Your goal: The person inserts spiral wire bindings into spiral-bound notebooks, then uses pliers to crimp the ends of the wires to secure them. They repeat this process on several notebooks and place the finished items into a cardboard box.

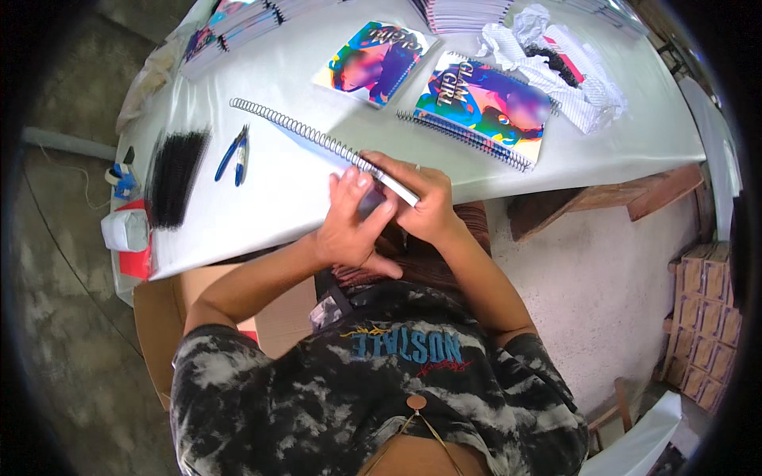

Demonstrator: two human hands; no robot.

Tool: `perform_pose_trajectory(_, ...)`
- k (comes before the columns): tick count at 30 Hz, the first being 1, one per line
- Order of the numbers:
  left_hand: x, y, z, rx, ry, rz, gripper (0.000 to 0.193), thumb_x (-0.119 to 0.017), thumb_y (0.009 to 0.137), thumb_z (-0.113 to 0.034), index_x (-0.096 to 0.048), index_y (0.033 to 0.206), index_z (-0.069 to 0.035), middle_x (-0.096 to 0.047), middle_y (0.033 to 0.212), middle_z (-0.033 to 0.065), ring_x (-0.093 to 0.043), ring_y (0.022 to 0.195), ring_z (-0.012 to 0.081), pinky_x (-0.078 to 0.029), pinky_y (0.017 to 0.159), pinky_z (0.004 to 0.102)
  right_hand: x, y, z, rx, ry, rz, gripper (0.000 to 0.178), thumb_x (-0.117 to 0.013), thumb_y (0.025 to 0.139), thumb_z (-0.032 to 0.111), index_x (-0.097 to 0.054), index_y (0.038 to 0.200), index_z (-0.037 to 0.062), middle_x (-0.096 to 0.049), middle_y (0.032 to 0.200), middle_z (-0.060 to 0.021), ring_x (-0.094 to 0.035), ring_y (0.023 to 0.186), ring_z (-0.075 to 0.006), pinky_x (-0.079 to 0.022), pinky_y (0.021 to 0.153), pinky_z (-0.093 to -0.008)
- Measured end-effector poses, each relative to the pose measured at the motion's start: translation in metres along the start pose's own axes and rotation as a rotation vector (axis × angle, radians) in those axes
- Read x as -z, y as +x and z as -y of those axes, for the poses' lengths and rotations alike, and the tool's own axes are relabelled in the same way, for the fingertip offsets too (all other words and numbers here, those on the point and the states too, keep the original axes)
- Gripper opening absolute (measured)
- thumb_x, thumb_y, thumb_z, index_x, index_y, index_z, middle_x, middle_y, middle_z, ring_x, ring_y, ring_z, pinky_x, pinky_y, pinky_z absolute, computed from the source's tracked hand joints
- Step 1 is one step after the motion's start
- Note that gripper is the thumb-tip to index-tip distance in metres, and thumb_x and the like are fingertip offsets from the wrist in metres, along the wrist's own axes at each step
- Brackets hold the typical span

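Note:
A notebook (403, 193), seen almost edge-on, is gripped by my right hand (429, 198) near the front edge of the table. From the notebook a long black spiral binding coil (305, 135) runs out to the far left, partly along its edge. My left hand (347, 218) is beside the notebook with fingers spread, its fingertips close to the coil; whether they touch it I cannot tell. Blue-handled pliers (235, 159) lie on the table to the left, next to a bundle of loose black coils (178, 178).
Two colourful notebooks, one (377, 63) at the far middle and another (488, 107) with coils along its near edge, lie on the white table (278, 214). Crumpled paper (591, 103) sits at the far right. Notebook stacks (468, 16) stand at the back. A cardboard box (163, 317) is below left.

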State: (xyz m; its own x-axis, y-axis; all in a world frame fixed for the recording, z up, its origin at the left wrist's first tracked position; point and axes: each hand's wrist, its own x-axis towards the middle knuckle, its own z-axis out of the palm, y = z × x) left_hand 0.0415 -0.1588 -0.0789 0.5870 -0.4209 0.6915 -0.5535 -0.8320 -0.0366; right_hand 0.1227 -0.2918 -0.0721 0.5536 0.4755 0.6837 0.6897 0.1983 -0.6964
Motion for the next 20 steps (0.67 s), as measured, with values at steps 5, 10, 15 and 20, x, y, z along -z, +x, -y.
perform_pose_trajectory(5,0.013,0.028,0.051,0.064,0.083,-0.418,0.111,-0.030,0.073,-0.080,-0.023,0.132,0.015,-0.022,0.137,0.0303,-0.019,0.131,0.0398,-0.009,0.107,0.0522,-0.012,-0.002,0.005,0.102,-0.032,0.084,0.047,-0.058,0.068,-0.002,-0.058,0.114,0.0056,-0.065,0.101,-0.0131,-0.066,0.083,-0.0277,-0.052,0.071,-0.0344)
perform_pose_trajectory(10,-0.012,-0.017,0.014,-0.097,0.004,-0.133,0.120,-0.045,0.062,-0.083,-0.019,0.138,0.007,-0.024,0.135,0.0329,-0.021,0.128,0.0494,-0.003,0.099,0.0657,-0.007,0.005,-0.001,-0.039,0.118,-0.016,0.046,-0.062,0.070,0.001,-0.058,0.115,0.0052,-0.065,0.099,-0.0151,-0.065,0.083,-0.0301,-0.051,0.071,-0.0343)
perform_pose_trajectory(15,0.023,0.049,0.043,0.105,0.229,-0.243,0.108,-0.023,0.078,-0.077,-0.012,0.136,0.014,-0.008,0.143,0.0296,-0.007,0.131,0.0515,-0.008,0.107,0.0541,-0.006,0.004,0.011,-0.036,-0.019,0.079,0.039,-0.061,0.074,0.002,-0.059,0.114,0.0011,-0.065,0.102,-0.0150,-0.066,0.087,-0.0253,-0.051,0.075,-0.0316)
perform_pose_trajectory(20,-0.011,-0.020,0.013,-0.047,-0.140,-0.158,0.116,-0.034,0.065,-0.086,-0.027,0.132,0.009,-0.032,0.132,0.0269,-0.025,0.124,0.0496,-0.014,0.099,0.0646,-0.002,0.003,0.001,-0.022,0.029,0.037,0.037,-0.058,0.077,-0.005,-0.060,0.113,0.0025,-0.065,0.105,-0.0136,-0.063,0.098,-0.0241,-0.048,0.083,-0.0297)
